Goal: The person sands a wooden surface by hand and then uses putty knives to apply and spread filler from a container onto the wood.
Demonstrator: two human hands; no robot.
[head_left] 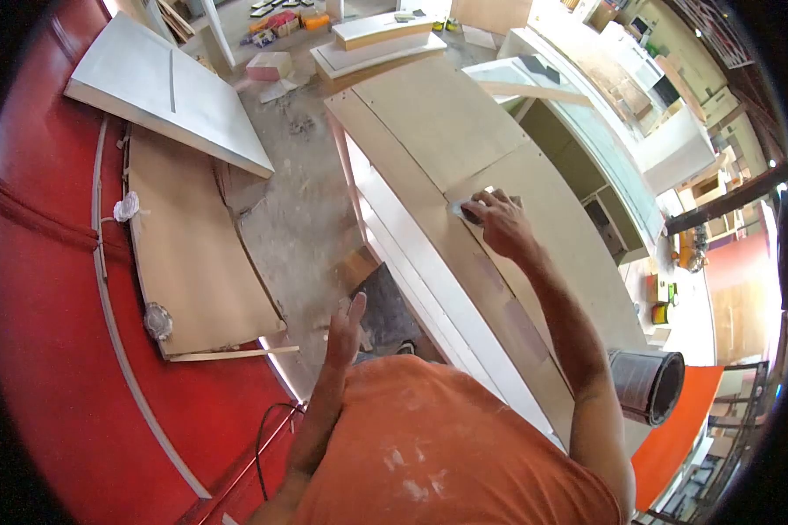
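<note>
My right hand (503, 226) is closed round a small dark flat scraper (473, 213), mostly hidden by the fingers. It presses on a long beige board panel (411, 131), close to where two seams meet. A pale smear shows at the tool's edge. Smoother, pinkish-grey patches (524, 322) run along the seam nearer to me. Below the panel is a long white side face (411, 254). My left hand (346, 334) hangs in the air to the left of this unit, fingers stretched out, with nothing seen in it.
A dark can (648, 385) stands on the panel beside my right elbow. To the left, a white panel (166, 96) and a brown board (193, 245) lean near a red wall (44, 262). White cabinets (385, 44) stand beyond, with a pink box (269, 66) on the dusty floor.
</note>
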